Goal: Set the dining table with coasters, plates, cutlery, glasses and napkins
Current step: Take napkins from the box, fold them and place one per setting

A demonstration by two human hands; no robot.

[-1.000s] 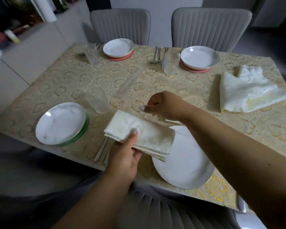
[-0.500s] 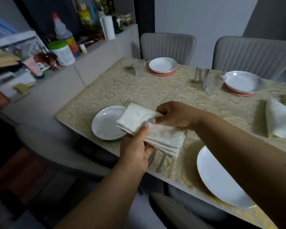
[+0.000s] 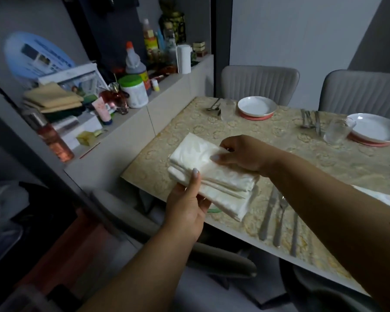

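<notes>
A stack of folded white napkins (image 3: 212,174) is held above the near left corner of the dining table (image 3: 268,158). My left hand (image 3: 187,203) grips the stack from below, thumb on top. My right hand (image 3: 241,155) pinches the top napkin at its far edge. A sliver of green coaster (image 3: 213,210) shows under the stack; the plate on it is hidden. Cutlery (image 3: 277,219) lies on the cloth near the front edge. Two far settings each have a white plate (image 3: 257,107) on a red coaster, a glass (image 3: 226,109) and cutlery.
A sideboard (image 3: 131,122) crowded with bottles, jars and folded cloths runs along the table's left side. Two grey chairs (image 3: 259,83) stand behind the table. A second glass (image 3: 337,131) stands by the far right plate (image 3: 374,128). A chair seat sits below the near table edge.
My view has swung left and the napkin stack moved left over the green-coaster plate, hiding it. My right hand has closed onto the top napkin.
</notes>
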